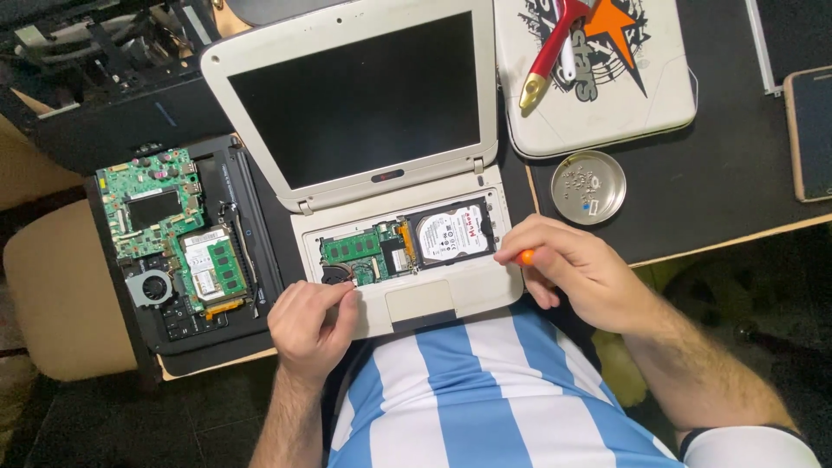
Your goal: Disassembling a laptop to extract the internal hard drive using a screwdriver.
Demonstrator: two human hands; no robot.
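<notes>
A small white laptop (438, 299) lies open in front of me with its keyboard removed, showing a green circuit board (354, 250) and a silver hard drive (451, 236). My left hand (310, 325) rests on the laptop's front left corner, fingers curled against the palm rest. My right hand (572, 269) is closed around an orange-handled screwdriver (524, 256), whose tip points at the right edge of the hard drive bay.
A second, black laptop base (178, 251) with exposed green boards and a fan lies to the left. A round metal dish (589, 186) of screws sits right of the screen. Behind it lie a white decorated case (607, 104) with a red tool (550, 52), and a phone (810, 130).
</notes>
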